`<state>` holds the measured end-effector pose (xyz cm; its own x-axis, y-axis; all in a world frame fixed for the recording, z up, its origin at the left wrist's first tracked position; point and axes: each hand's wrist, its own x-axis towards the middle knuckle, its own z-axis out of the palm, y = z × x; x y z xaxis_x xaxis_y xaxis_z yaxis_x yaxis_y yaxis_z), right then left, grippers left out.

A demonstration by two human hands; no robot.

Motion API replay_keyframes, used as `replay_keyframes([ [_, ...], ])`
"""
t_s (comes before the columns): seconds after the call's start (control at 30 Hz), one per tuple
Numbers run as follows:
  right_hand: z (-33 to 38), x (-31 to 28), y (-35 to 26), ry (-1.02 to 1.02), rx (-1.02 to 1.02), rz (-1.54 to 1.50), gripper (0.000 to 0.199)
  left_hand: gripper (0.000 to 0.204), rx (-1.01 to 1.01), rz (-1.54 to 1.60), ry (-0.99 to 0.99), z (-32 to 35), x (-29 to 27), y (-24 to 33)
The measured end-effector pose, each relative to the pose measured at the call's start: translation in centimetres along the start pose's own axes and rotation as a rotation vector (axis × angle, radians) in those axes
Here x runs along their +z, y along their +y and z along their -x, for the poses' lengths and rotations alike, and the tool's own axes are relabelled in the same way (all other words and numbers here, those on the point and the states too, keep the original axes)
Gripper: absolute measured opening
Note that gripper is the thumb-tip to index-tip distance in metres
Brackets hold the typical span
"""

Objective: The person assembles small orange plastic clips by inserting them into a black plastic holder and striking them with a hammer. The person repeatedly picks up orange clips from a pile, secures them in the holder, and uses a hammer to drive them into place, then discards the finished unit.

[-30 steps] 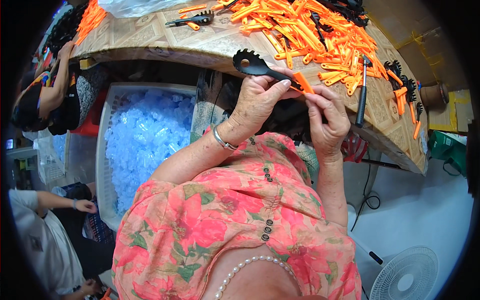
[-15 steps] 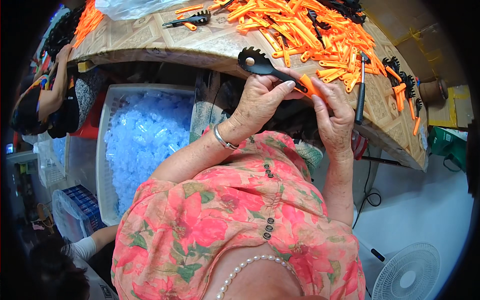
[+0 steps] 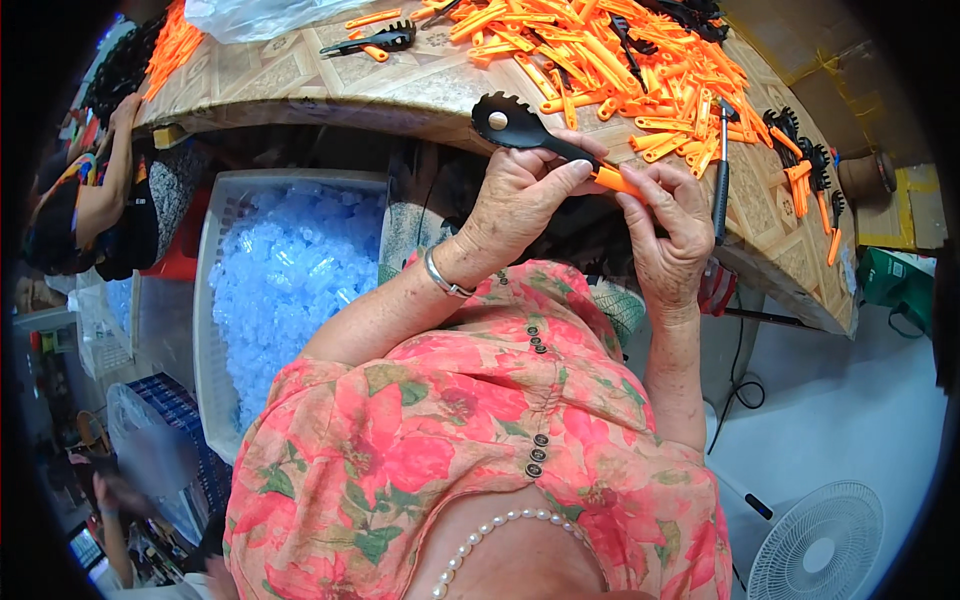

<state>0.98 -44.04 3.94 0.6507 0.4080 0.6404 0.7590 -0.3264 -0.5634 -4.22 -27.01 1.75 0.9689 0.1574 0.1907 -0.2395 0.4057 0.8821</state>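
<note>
Between my two hands, over the near table edge, is a black spaghetti server (image 3: 515,124) with a toothed head and a round hole. My left hand (image 3: 528,192) pinches its black neck between thumb and fingers. An orange handle (image 3: 617,180) sits on the end of the neck, in line with it. My right hand (image 3: 668,215) is closed on the far end of that handle, thumb against fingers. How deep the neck goes into the handle is hidden by my fingers. Beyond my hands lies a large heap of orange handles (image 3: 610,60) on the table.
A hammer (image 3: 722,170) lies at the table (image 3: 290,75) edge, right of my hands. Several servers with orange handles (image 3: 800,175) lie farther right. One black server head (image 3: 385,38) lies at the back. A crate of bluish plastic pieces (image 3: 205,300) stands lower left. Another person (image 3: 100,200) is far left.
The orange handle has swung from a slant into line with the server's neck and now sits over its end. At lower left, a person has shifted.
</note>
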Motion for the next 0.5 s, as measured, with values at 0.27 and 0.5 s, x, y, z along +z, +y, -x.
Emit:
replay_keyframes([
  [0.27, 0.36, 0.17, -0.05, 0.048, 0.063, -0.115, 0.029, 0.02, 0.014, 0.031, -0.032, 0.05, -0.04, 0.06],
  [0.5, 0.4, 0.53, -0.29, -0.002, 0.112, -0.22, 0.026, 0.021, 0.051, -0.133, -0.08, 0.13, -0.26, 0.27],
])
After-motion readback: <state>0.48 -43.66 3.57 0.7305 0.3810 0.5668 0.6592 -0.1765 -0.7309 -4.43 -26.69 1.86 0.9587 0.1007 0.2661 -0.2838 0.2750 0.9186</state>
